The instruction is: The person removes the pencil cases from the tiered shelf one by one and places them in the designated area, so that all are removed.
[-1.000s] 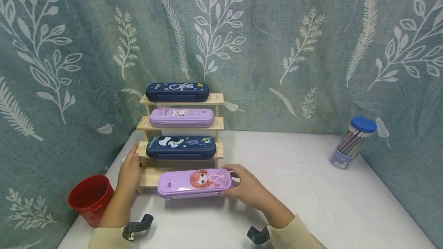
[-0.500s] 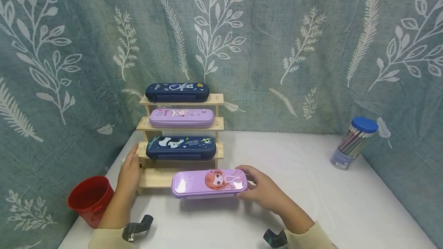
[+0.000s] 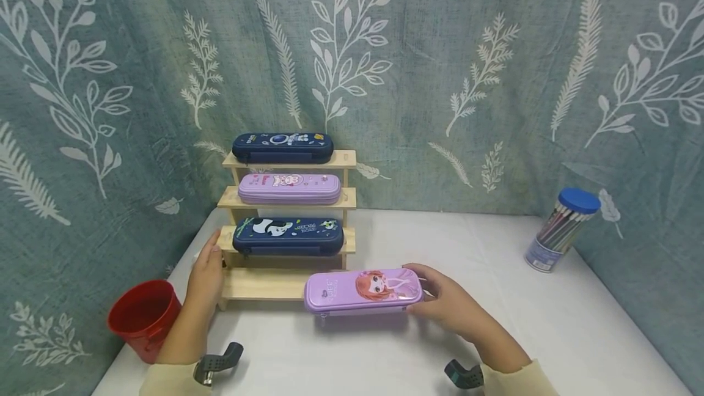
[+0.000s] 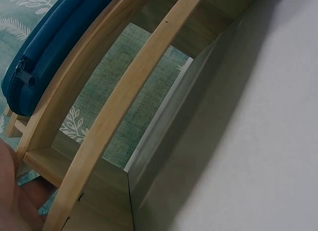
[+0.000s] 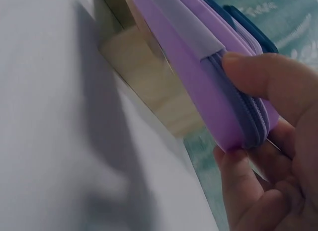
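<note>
My right hand (image 3: 448,301) grips the right end of a shiny pink pencil case (image 3: 343,291) with a red-haired doll on its lid. In the right wrist view the thumb lies along the zipper of that pencil case (image 5: 198,87), with fingers curled at its far side and beneath. The case overlaps the right end of the bottom step in the head view. My left hand (image 3: 206,271) holds the left side of a wooden tiered shelf (image 3: 258,284); fingers curl around its edge in the left wrist view. A navy panda pencil case (image 3: 288,237) sits on the step above.
Higher steps carry a lilac pencil case (image 3: 288,189) and a navy astronaut pencil case (image 3: 282,148). A red bucket (image 3: 144,319) stands beside my left forearm. Toward the right, a clear tub of pencils (image 3: 561,231) with a blue lid stands on the white table (image 3: 467,249) before the curtain.
My right hand has carried the pink pencil case to the right, baring more of the bottom step. The left hand stays at the shelf's side.
</note>
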